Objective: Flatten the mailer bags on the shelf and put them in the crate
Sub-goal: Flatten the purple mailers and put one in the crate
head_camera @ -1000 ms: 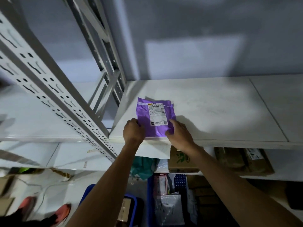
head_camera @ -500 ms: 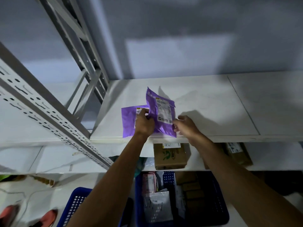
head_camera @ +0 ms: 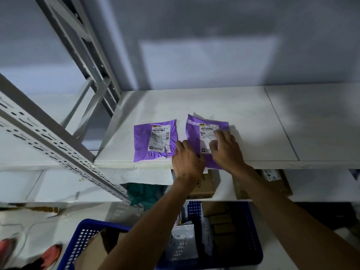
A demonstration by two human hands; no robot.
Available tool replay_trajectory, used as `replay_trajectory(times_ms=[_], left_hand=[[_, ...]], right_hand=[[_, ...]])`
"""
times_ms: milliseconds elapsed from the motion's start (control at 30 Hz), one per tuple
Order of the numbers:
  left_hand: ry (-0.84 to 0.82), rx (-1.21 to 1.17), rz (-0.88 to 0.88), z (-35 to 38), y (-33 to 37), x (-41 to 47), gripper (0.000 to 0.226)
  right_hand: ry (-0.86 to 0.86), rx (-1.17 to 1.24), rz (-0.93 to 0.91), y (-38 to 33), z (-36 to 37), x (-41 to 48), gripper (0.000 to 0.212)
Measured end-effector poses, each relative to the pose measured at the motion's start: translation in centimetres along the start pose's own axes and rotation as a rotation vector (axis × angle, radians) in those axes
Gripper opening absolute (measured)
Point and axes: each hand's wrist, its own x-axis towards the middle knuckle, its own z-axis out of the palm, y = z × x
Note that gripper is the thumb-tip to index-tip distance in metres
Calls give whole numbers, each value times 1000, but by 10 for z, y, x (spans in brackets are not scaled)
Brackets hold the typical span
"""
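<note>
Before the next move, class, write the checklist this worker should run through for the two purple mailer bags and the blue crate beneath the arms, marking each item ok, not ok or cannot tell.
1. Right mailer bag held down: ok, the right hand presses its label and the left hand rests on its near left edge.
2. That bag flat: not ok, its far left corner looks lifted.
3. Left mailer bag flattened: not ok, its label looks wrinkled.
4. Left hand clear of it: cannot tell.
5. Blue crate open below: ok; it holds parcels.
</note>
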Motion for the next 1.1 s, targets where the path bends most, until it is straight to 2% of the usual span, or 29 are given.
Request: replay_trajectory(times_ms=[100, 167, 267, 400, 533, 667, 833, 1000, 1100], left_hand=[[127, 46, 77, 11, -7, -4, 77], [139, 51, 279, 15, -11, 4, 84], [42, 50, 594, 22, -10, 27, 76], [-80, 59, 724, 33, -2, 63, 62], [-132, 12, 710, 42, -5, 85, 65], [-129, -29, 687, 53, -11, 92, 63], [-134, -42, 606, 62, -18, 94, 61], [-148, 21, 555, 66, -22, 96, 60], [-150, 66, 523, 66, -22, 95, 60]], right_hand=[[65, -39, -79, 0, 15, 8, 52], [36, -78, -114, 1, 23, 15, 58], [-55, -181, -235, 7, 37, 24, 62], [-36, -249, -274, 15, 49, 29, 49], [-21, -258, -303, 23, 50, 34, 47], [-76, -227, -272, 27, 53, 37, 53], [44, -24, -159, 17, 50, 43, 56], [114, -74, -192, 19, 56, 40, 62], [122, -102, -152, 21, 60, 40, 60]])
